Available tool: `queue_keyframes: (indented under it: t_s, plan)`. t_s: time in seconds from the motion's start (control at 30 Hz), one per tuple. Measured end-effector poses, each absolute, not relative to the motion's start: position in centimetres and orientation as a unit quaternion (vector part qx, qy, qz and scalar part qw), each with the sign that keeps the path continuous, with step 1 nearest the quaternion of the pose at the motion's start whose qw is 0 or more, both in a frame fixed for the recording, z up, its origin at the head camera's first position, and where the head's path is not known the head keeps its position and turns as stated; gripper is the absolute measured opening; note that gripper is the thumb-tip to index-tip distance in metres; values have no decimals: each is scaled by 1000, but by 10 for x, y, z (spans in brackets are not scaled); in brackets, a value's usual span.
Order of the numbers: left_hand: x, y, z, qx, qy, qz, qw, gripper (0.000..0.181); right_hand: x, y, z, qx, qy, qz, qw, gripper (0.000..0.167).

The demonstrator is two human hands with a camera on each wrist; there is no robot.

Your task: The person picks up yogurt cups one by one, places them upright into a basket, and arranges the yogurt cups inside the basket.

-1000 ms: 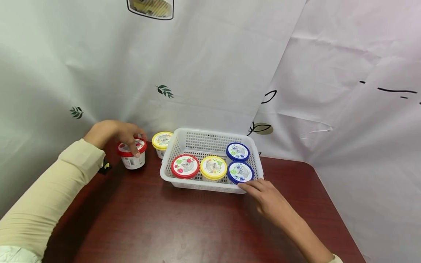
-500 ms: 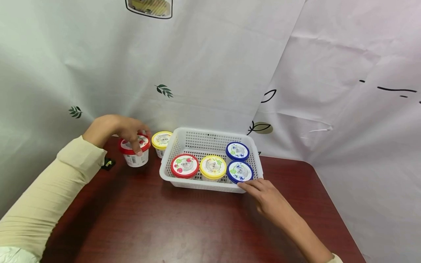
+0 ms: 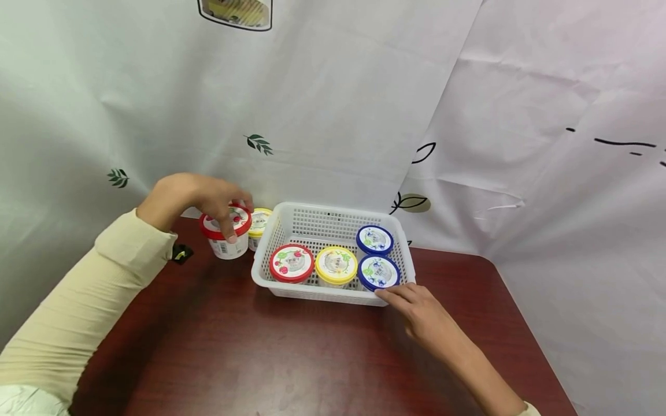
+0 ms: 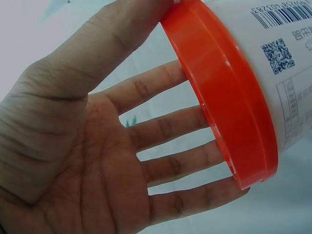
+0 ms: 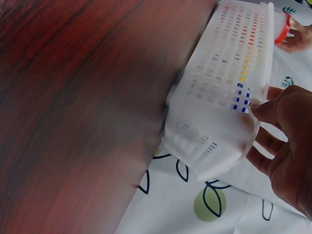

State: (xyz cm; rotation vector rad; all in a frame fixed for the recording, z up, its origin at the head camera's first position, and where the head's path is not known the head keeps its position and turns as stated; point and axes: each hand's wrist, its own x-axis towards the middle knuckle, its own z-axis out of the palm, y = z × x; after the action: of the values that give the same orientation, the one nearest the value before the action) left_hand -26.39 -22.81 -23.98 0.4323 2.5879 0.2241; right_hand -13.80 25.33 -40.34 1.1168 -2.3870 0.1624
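My left hand (image 3: pixel 200 193) grips a white tub with a red lid (image 3: pixel 230 247) by the lid from above. In the left wrist view, the thumb and fingers (image 4: pixel 170 122) meet opposite sides of the red rim (image 4: pixel 234 97). The tub hangs left of a white perforated plastic basket (image 3: pixel 322 293), partly covering a yellow-lidded tub (image 3: pixel 260 217) behind it. My right hand (image 3: pixel 426 315) pinches the basket's rim at its near right corner. In the right wrist view, the thumb (image 5: pixel 263 112) lies on the outer wall and the other fingers go behind the rim.
Inside the basket stand a red-lidded tub (image 3: pixel 292 263), a yellow-lidded tub (image 3: pixel 336 264) and two blue-lidded tubs (image 3: pixel 375 239) at the right end. The basket rests on a dark red wooden table (image 3: pixel 312 358) near its back edge. A white printed cloth (image 3: pixel 338 115) hangs behind.
My left hand has raised the red-lidded tub and carried it right toward the basket, so it now overlaps the yellow-lidded tub behind. My right hand and the basket stay put.
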Motion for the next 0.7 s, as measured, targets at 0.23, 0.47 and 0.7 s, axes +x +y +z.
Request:
queue_keyframes:
  t_s: [0.23, 0.47, 0.7]
  plan:
    - [-264, -217, -233, 159, 953, 91, 243, 94, -138, 253, -404, 407, -877, 58, 248, 61]
    - [-265, -205, -230, 178, 948, 77, 253, 90, -137, 254, -405, 404, -878, 58, 250, 60]
    - [-265, -194, -225, 172, 949, 62, 256, 89, -138, 254, -406, 410, -873, 62, 256, 61]
